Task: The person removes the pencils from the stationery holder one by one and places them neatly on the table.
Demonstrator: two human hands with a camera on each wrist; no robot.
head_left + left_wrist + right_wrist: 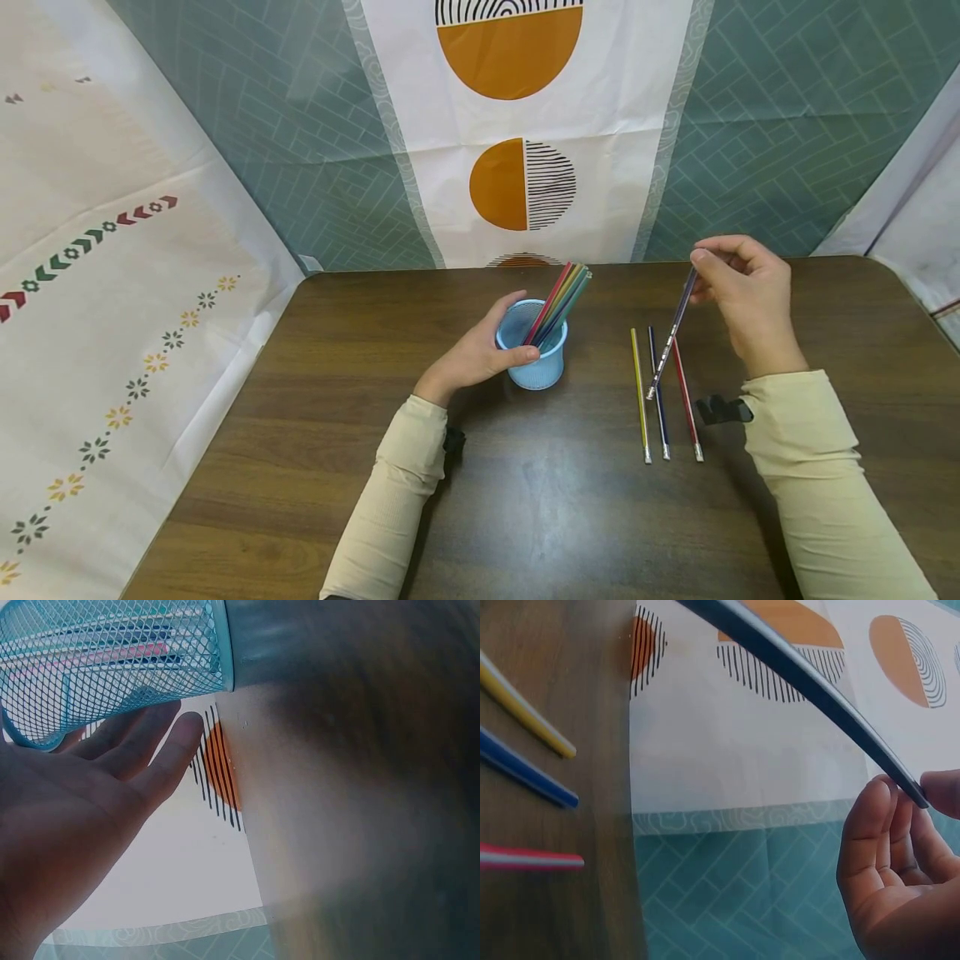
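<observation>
My left hand (480,354) holds a light blue mesh pencil cup (538,373), thumb on the near rim and fingers round its far side. Several coloured pencils (558,304) lean to the right inside it, and the mesh (112,682) shows them in the left wrist view. Between thumb and fingertips, my right hand (750,296) pinches a dark pencil (671,337) by its upper end, its silver end slanting down over the table. Beneath it lie a yellow pencil (641,392), a blue pencil (662,421) and a red pencil (687,400), roughly side by side.
The brown wooden table (300,483) runs back to a hanging cloth (615,200) with orange and striped shapes. White patterned cloth (112,350) hangs along the left side, and more white cloth (918,217) is at the right.
</observation>
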